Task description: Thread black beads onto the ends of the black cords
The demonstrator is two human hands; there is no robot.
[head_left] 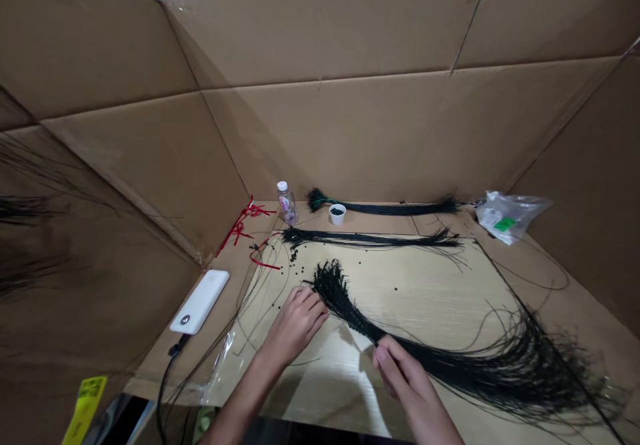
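Observation:
A thick bundle of thin black-green strands (440,358) lies slantwise across the board, its bushy, knobbly head at the upper left and its loose ends fanning out to the right. My right hand (407,375) is closed around it just below the head, thumb on top. Beside the bushy head is my left hand (300,318), back turned up and fingers curled together at the head's left edge; whatever its fingertips pinch is hidden. Small black beads (293,256) are scattered on the board beyond my left hand.
Two more strand bundles, one near (370,238) and one far (390,209), lie crosswise behind. A white cup (337,218) of dark bits, a small bottle (287,205), red ribbons (243,225), a white power bank (200,301) and a plastic bag (515,215) stand around. Cardboard walls (350,131) enclose the table.

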